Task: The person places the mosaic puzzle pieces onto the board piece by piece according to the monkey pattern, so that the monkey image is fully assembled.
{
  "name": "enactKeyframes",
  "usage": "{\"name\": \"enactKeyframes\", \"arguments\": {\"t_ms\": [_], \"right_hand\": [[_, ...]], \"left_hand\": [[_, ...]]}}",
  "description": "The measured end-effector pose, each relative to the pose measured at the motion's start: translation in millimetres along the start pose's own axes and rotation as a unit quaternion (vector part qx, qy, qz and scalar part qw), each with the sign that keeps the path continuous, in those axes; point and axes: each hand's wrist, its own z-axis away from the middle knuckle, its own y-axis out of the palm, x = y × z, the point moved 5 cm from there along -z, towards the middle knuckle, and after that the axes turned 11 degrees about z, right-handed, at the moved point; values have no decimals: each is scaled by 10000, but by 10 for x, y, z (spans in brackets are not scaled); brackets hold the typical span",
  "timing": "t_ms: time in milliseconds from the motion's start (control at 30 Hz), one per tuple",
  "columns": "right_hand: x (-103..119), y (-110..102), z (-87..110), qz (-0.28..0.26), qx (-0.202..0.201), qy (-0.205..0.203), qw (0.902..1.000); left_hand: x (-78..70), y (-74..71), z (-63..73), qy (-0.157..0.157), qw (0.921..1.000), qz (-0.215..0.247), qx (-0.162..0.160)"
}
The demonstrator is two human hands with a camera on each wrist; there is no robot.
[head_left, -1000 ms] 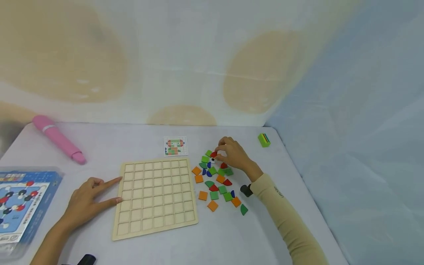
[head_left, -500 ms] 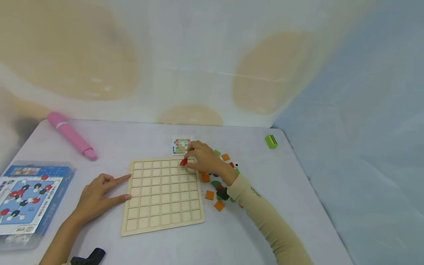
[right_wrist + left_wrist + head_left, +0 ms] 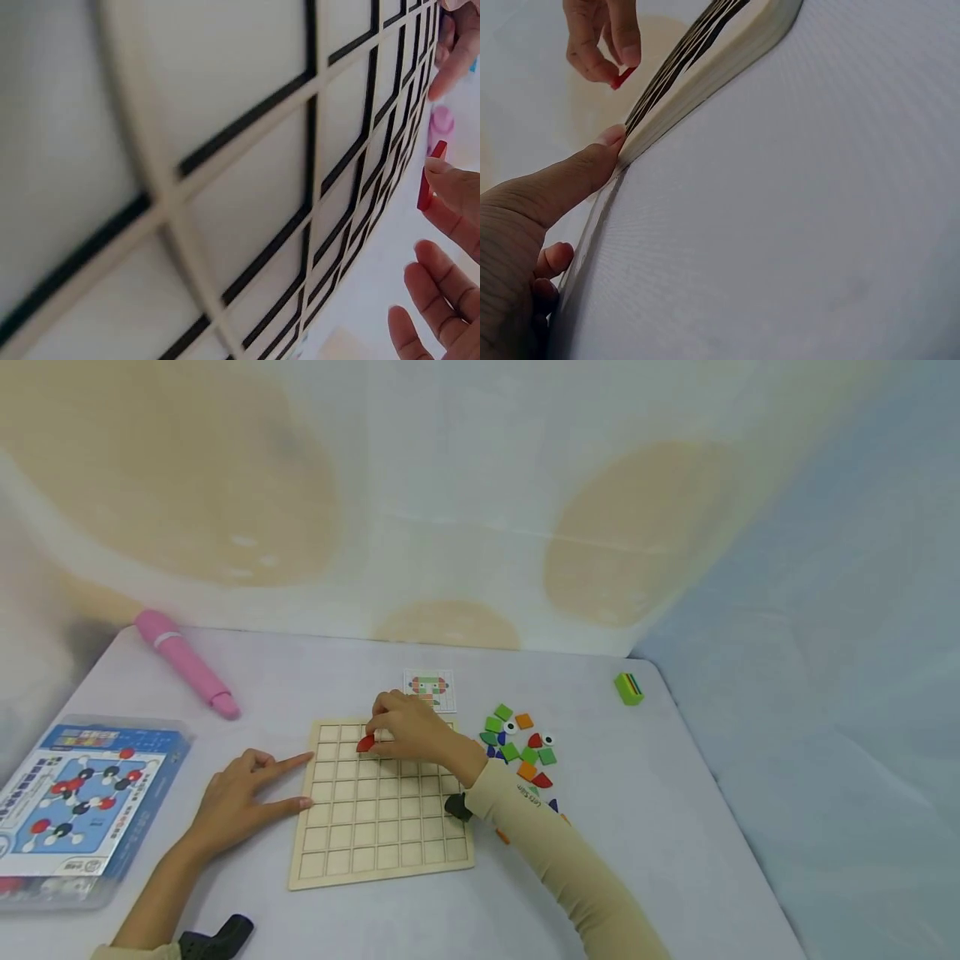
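My right hand (image 3: 411, 729) pinches a red quarter-round tile (image 3: 365, 743) between thumb and fingertips, above the far-left squares of a wooden grid board (image 3: 367, 835). In the right wrist view the red tile (image 3: 430, 177) shows edge-on, apart from the grid, with the other fingers spread loosely. At the board's left edge rests my left hand (image 3: 242, 797), its thumb and forefinger stretched out so their tips touch the rim. The left wrist view shows that thumb (image 3: 577, 176) against the board's edge (image 3: 705, 90). Part of the grid is hidden under the right hand and forearm.
Several green, orange, red and blue tiles (image 3: 531, 755) lie right of the board, partly behind the right sleeve. A pattern card (image 3: 442, 689) lies beyond the board. Around them are a pink cylindrical case (image 3: 187, 667), a blue boxed set (image 3: 90, 802) and a small green block (image 3: 628, 689).
My right hand has come left from the tile pile, carrying the red tile over the board to its far-left part. The left hand stays at the board's edge. The head view has shifted slightly.
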Motion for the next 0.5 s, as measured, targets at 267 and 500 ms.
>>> {"name": "enactKeyframes", "arguments": {"t_ms": [267,500], "right_hand": [[137,110,-180,258,239,43,9994],[196,126,-252,344,312,82,9989]], "left_hand": [[-3,2,6,-14,10000,9,29],[-16,-14,4,-44,10000,46,4]]}}
